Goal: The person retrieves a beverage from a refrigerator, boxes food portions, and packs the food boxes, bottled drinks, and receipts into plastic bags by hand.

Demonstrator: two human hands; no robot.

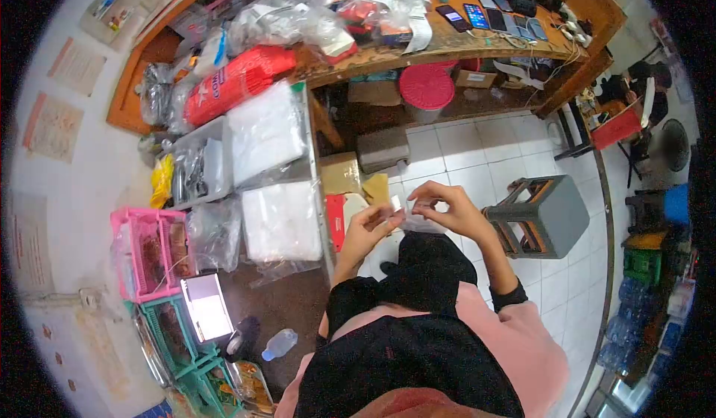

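In front of my lap, a small clear plastic bag point(421, 225) is stretched between my two hands. My left hand point(368, 230) pinches its left side, with a small white piece point(396, 204) showing by the fingertips. Thumb and fingers of my right hand point(453, 208) are curled into a pinch at the bag's upper right side. What the bag contains, if anything, is too small to make out. Left of my hands, two stacks of clear plastic bags, an upper stack point(267, 133) and a lower stack point(282, 222), lie on the table.
A grey stool point(552, 218) stands to the right. Phones point(475, 17) and wrapped parcels point(328, 23) cover the wooden counter. Below it is a bucket with a pink lid point(426, 85). At left are a pink basket point(142, 250), a lit tablet point(207, 308) and a bottle point(281, 343).
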